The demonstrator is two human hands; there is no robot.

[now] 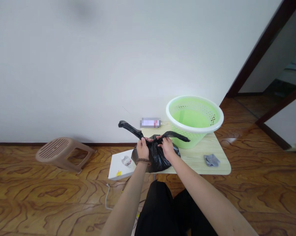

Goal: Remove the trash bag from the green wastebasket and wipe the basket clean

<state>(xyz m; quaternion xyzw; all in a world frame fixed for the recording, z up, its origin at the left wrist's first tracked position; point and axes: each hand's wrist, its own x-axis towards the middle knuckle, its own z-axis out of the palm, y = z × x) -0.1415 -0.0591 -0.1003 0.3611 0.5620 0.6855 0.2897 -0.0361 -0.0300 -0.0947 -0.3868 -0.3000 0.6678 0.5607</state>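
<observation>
A black plastic bag (159,157) rests bunched on the small light-wood table, its neck gathered between my hands. Two twisted handle ends stick out, one to the upper left and one to the right. My left hand (143,149), with a braided bracelet at the wrist, is closed on the left handle near the gathered neck. On the other side, my right hand (166,148) pinches the right handle close to the same spot. What the bag contains is hidden.
A light green basket (194,131) with a white rim stands on the table (192,164) at the right, near a grey cloth (212,160). Left are a white box (118,164) and a brown stool (57,150). A blurred-out device (150,123) lies by the wall.
</observation>
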